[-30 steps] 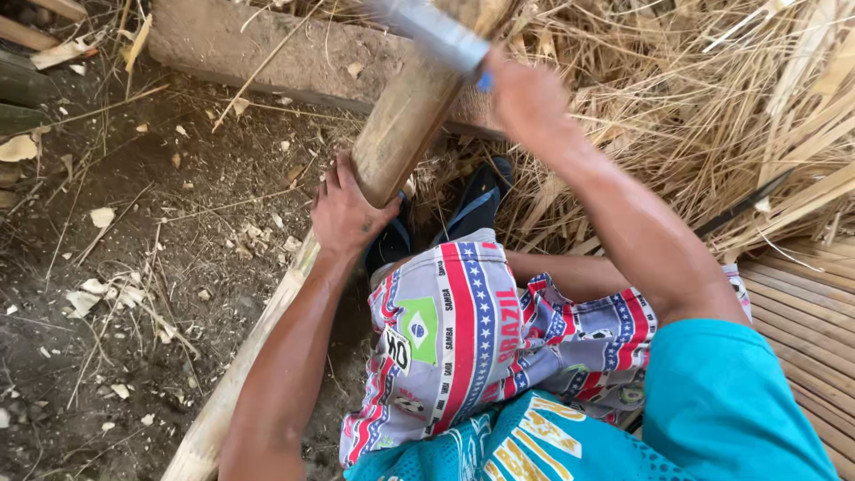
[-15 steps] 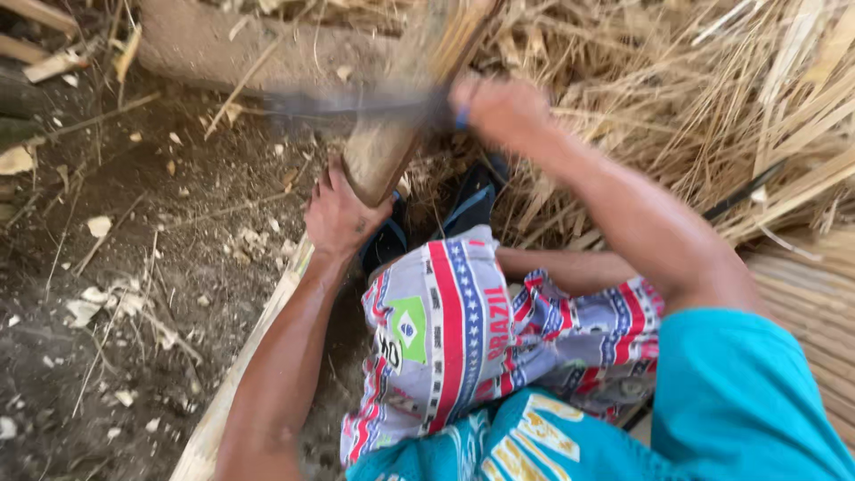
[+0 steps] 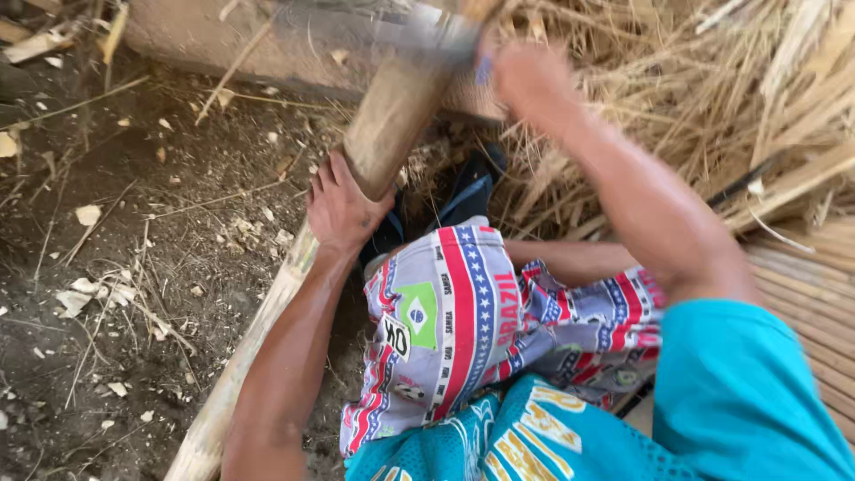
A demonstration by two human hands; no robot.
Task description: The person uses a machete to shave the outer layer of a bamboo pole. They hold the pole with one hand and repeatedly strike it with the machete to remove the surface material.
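Gripping the bamboo pole [image 3: 383, 134] with our left hand [image 3: 343, 207], we pin it slanted across the dirt ground [image 3: 134, 223]. Our right hand [image 3: 533, 82] is closed around the handle of a blurred blade [image 3: 419, 31] held across the pole's upper end, beside dry straw [image 3: 712, 107].

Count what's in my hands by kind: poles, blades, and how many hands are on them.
Bamboo pole: 1, gripped by the left hand
Blade: 1, blurred, held by the right hand
Hands: 2
Total: 4
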